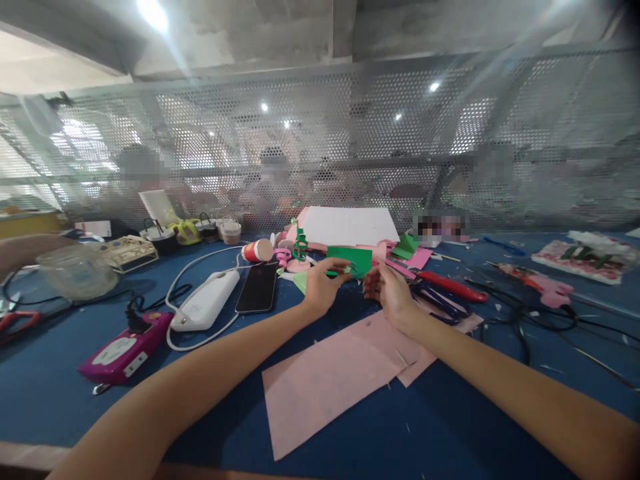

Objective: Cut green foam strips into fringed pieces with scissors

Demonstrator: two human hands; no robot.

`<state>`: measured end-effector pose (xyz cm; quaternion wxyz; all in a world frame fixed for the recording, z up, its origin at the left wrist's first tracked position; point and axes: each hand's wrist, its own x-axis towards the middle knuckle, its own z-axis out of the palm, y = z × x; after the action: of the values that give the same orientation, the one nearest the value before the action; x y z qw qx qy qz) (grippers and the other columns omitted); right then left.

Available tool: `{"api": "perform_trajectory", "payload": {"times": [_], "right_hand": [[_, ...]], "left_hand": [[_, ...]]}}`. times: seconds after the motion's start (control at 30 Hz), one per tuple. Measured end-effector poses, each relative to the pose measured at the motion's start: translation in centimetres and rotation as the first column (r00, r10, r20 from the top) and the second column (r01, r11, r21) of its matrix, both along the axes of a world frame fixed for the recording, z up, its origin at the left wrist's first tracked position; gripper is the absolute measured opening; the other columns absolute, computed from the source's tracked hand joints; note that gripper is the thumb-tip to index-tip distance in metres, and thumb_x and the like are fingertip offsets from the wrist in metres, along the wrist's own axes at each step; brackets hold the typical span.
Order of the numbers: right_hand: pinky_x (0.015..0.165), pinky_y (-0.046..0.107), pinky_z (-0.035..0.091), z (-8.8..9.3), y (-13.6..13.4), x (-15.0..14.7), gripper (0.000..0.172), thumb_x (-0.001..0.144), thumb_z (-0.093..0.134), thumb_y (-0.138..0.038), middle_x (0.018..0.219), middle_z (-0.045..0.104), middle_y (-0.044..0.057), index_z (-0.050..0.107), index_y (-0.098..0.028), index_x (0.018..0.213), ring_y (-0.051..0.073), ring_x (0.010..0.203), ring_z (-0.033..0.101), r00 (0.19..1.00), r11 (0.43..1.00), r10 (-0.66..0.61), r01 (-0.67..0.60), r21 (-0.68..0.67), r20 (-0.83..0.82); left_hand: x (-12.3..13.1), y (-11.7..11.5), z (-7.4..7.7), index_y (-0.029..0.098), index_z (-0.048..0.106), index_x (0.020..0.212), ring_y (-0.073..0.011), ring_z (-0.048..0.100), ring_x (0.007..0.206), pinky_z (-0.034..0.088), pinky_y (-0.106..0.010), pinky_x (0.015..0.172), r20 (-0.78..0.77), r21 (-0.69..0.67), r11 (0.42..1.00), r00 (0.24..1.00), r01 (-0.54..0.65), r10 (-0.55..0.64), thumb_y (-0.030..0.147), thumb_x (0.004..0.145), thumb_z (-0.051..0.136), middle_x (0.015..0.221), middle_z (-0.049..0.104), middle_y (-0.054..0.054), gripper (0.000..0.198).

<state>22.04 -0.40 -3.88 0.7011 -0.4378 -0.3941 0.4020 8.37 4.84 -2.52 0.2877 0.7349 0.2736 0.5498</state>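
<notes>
My left hand (pixel 324 284) reaches over the middle of the blue table, its thumb and fingers bent together beside a green paper sheet (pixel 345 253). Anything between those fingertips is too small to make out. Close by on the right, my right hand (pixel 393 295) has its fingers curled inward; what they hold, if anything, is hidden. A gap separates the two hands. Below them lies a pink sheet (pixel 330 383), partly over another pink piece. Red-handled pliers (pixel 453 285) and dark blue-handled pliers (pixel 440 300) lie just beyond my right wrist.
Left of my hands are a phone (pixel 257 288), a white power bank (pixel 206 300) with its cable, and a purple power strip (pixel 127 347). A white sheet (pixel 350 225) lies behind. At right is a pink glue gun (pixel 547 290). Another person's arm (pixel 30 252) reaches toward a glass jar (pixel 77 273).
</notes>
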Motion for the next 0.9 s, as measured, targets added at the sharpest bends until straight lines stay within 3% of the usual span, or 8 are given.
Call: {"api": "perform_trajectory", "payload": {"times": [0.13,0.2,0.5,0.9], "right_hand": [[0.051,0.028,0.039,0.64,-0.68,0.33,0.032,0.078,0.053,-0.054,0.06,0.051,-0.001,0.054,-0.023,0.07,0.015,0.055,0.048,0.907,0.968,-0.141,0.042,0.248,0.396],[0.054,0.027,0.038,0.89,-0.92,0.5,0.026,0.08,0.053,-0.049,0.064,0.052,-0.001,0.057,-0.023,0.076,0.014,0.057,0.048,0.857,0.944,-0.189,0.024,0.328,0.48],[0.062,0.028,0.044,0.64,-0.1,0.76,0.018,0.076,0.061,-0.04,0.072,0.06,0.0,0.063,-0.022,0.077,0.015,0.065,0.054,0.907,0.928,-0.202,0.058,0.367,0.369],[0.062,0.03,0.046,0.58,-0.16,0.96,0.017,0.076,0.061,-0.038,0.07,0.064,0.001,0.066,-0.022,0.077,0.016,0.065,0.058,0.88,0.928,-0.244,0.089,0.363,0.408]], "left_hand": [[0.05,0.09,0.12,0.017,0.071,0.081,-0.0145,0.06,0.073,0.049,-0.03,0.071,0.039,0.008,0.995,0.994,0.097,-0.098,0.02,0.061,0.073,0.077,0.068,-0.004,0.02],[0.06,0.17,0.17,0.019,0.072,0.08,-0.0152,0.06,0.075,0.048,-0.03,0.071,0.059,0.017,0.988,0.986,0.155,-0.155,0.021,0.06,0.074,0.081,0.068,-0.005,0.021],[0.3,0.17,-0.08,0.017,0.073,0.086,-0.011,0.055,0.057,0.047,-0.026,0.059,0.119,-0.21,0.953,0.973,0.218,-0.196,0.017,0.057,0.074,0.063,0.066,-0.001,0.029],[0.37,0.26,-0.3,0.017,0.073,0.086,-0.0107,0.055,0.057,0.047,-0.025,0.057,0.136,-0.209,0.942,0.962,0.262,-0.238,0.024,0.057,0.075,0.063,0.065,-0.001,0.03]]}}
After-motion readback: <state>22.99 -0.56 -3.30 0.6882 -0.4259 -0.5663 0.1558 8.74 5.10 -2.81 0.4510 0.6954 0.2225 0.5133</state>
